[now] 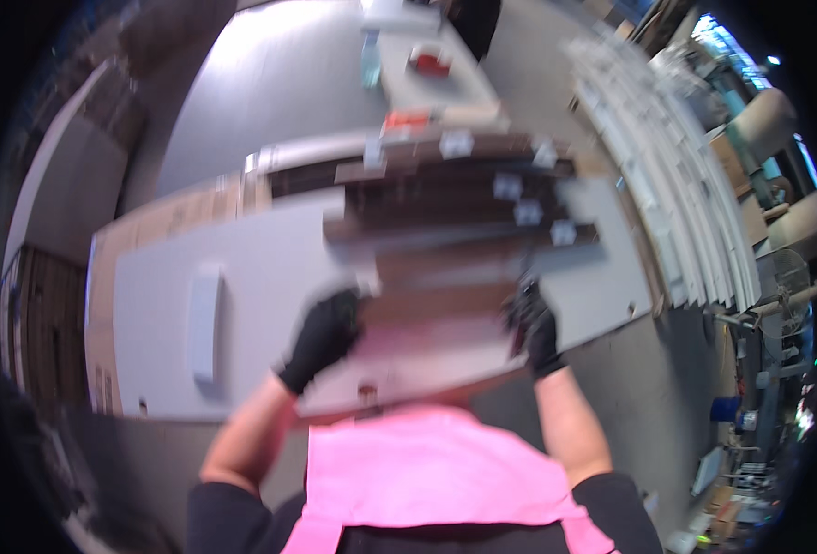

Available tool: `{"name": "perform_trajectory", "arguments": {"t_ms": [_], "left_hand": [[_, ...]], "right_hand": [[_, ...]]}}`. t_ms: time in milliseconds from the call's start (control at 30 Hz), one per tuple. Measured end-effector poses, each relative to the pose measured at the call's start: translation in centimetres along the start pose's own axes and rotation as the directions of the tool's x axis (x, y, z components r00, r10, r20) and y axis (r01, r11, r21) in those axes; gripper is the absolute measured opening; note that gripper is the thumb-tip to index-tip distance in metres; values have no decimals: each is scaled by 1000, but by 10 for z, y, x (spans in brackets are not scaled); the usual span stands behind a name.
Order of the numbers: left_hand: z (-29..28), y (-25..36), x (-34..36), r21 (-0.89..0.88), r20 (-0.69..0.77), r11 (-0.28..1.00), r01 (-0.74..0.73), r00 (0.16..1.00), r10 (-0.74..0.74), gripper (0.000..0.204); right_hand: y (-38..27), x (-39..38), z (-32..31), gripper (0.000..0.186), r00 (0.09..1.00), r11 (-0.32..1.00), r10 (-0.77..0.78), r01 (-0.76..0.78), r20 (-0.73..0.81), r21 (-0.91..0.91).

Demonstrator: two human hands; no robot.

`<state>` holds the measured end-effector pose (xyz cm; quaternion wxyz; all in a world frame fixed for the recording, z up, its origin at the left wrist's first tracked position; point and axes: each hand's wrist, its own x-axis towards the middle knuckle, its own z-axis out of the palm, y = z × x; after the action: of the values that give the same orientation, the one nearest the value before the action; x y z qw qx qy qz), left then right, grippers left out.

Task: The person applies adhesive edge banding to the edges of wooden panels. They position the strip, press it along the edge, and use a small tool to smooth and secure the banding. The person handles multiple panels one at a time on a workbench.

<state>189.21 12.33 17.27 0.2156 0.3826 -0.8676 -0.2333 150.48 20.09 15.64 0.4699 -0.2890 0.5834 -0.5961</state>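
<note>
Both my hands wear black gloves and are blurred by motion. A flat brown strip (441,303), like a board or cardboard length, lies crosswise between them. My left hand (324,331) is closed at the strip's left end. At its right end my right hand (536,325) is closed too, with a slim dark reddish piece showing beside the fingers; I cannot make out what that is. Just beyond, several dark brown long pieces (455,198) with small white labels are stacked unevenly. A second brown strip (445,263) lies between that stack and my hands.
A large pale panel (270,240) forms the worktop, with a white block (206,323) at its left. Behind stands a narrower table (445,92) with a red object (430,61). Long white profiles (662,175) are stacked at the right; a pale stack (62,175) stands far left.
</note>
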Motion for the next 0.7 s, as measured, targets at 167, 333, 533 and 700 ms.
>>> {"name": "perform_trajectory", "arguments": {"t_ms": [167,333,533,700], "left_hand": [[-15,-60,-19,214,137,976,-26,991,-4,87],[-43,-58,-23,116,173,991,66,981,-85,79],[-62,-66,-35,126,-20,970,208,978,-207,66],[-3,-28,3,193,55,974,-118,992,110,76]], "right_hand": [[-4,-34,-57,39,998,955,-40,26,-41,-296],[12,-29,-56,46,994,902,100,-110,-46,-418],[15,-43,0,48,966,439,-248,175,68,-881],[38,-72,52,59,895,201,-221,430,387,-880]]}}
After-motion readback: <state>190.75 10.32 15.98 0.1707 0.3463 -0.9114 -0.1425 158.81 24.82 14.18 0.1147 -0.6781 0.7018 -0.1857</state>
